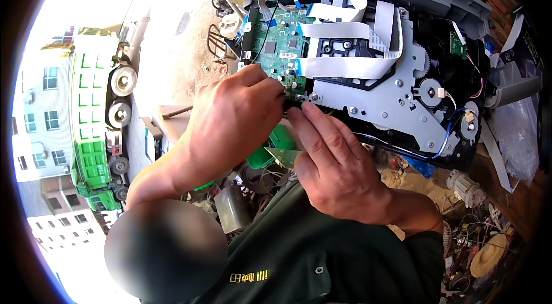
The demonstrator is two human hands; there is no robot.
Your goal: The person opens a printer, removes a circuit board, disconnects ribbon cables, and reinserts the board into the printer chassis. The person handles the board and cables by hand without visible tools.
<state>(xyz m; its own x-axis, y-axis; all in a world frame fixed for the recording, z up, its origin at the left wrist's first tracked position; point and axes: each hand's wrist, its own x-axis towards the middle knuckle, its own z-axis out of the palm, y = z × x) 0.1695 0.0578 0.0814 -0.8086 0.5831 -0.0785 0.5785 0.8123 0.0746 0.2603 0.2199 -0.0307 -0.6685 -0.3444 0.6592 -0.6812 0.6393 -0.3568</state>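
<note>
An opened grey-and-black device shows a green circuit board, broad white ribbon cables and a metal plate with gears. My left hand has curled fingers at the board's lower left edge; what they grip is hidden. My right hand has fingers stretched out close together, their tips on the device's lower edge just right of the left hand. A small pale green flat piece lies by my right thumb; whether they touch is unclear.
Jumbled parts, wires and metal pieces lie below, with a green container. A motor-like part and bubble wrap sit at right. Outside at left stands a green truck before buildings, beside a paved yard.
</note>
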